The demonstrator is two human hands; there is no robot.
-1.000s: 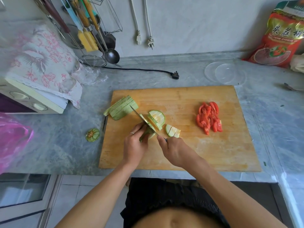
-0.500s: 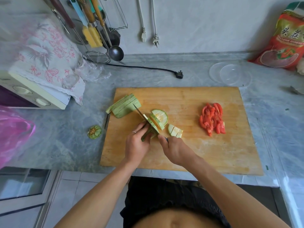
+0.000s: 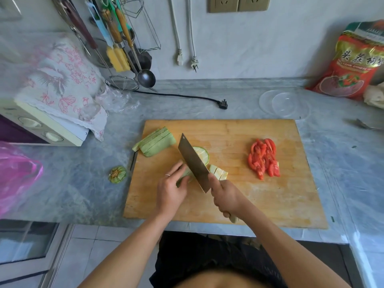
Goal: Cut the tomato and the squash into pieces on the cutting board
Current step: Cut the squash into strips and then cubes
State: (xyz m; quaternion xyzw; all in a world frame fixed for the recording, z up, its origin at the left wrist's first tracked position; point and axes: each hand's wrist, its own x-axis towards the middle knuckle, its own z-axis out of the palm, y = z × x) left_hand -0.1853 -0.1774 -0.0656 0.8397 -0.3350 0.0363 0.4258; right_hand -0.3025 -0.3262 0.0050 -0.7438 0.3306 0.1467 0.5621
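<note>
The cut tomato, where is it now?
The tomato pieces lie in a pile on the right side of the cutting board, right of the knife.

Grey marble tabletop (image 3: 207, 104) against a pale plastered wall (image 3: 249, 44)

Two beige wall sockets (image 3: 239, 4) sit high on the wall, two white cords with plugs (image 3: 187, 59) hanging beside a wire utensil rack (image 3: 124, 28); white floor tiles (image 3: 93, 246) show below in soft daylight.

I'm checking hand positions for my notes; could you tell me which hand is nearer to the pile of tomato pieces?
Right. The right hand grips the knife below-left of the tomato pieces; the left hand lies farther left, beyond the blade, holding the squash.
</note>
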